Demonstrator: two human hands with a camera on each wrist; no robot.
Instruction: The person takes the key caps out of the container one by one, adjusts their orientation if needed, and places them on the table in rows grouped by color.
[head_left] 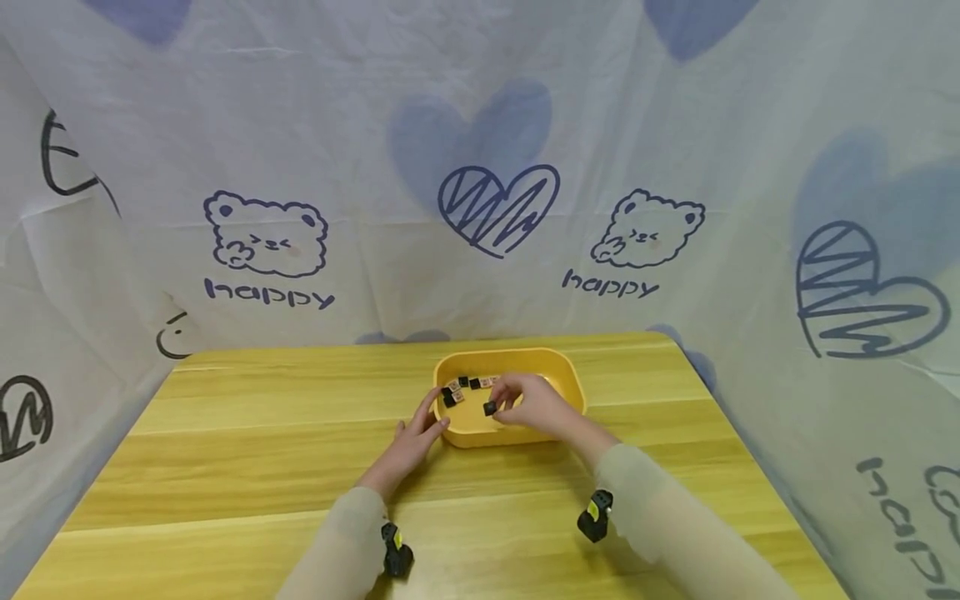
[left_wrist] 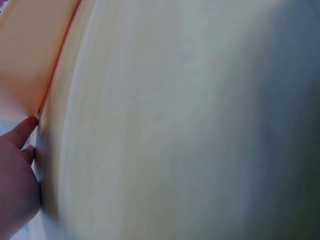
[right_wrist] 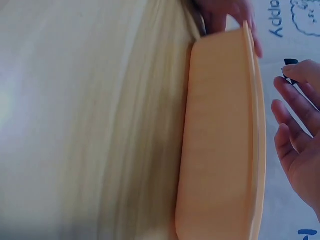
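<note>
A yellow plastic tray (head_left: 510, 438) stands toward the back of the table. My right hand (head_left: 528, 404) is above it and pinches a small black square piece (head_left: 491, 408) that looks like a keycap between thumb and finger. In the right wrist view that black piece (right_wrist: 290, 71) is above the rim, with the other fingers loosely bent. Several black and pale pink pieces (head_left: 457, 397) form an uneven line along the left and back inside the tray. My left hand (head_left: 414, 442) touches the tray's left front corner with extended fingers; its contact is partly hidden.
The tray sits on a wood-grain table (head_left: 285, 433). Behind and beside the table hangs a white cloth (head_left: 360, 208) printed with hearts and bears. Each wrist carries a small black camera (head_left: 396, 552).
</note>
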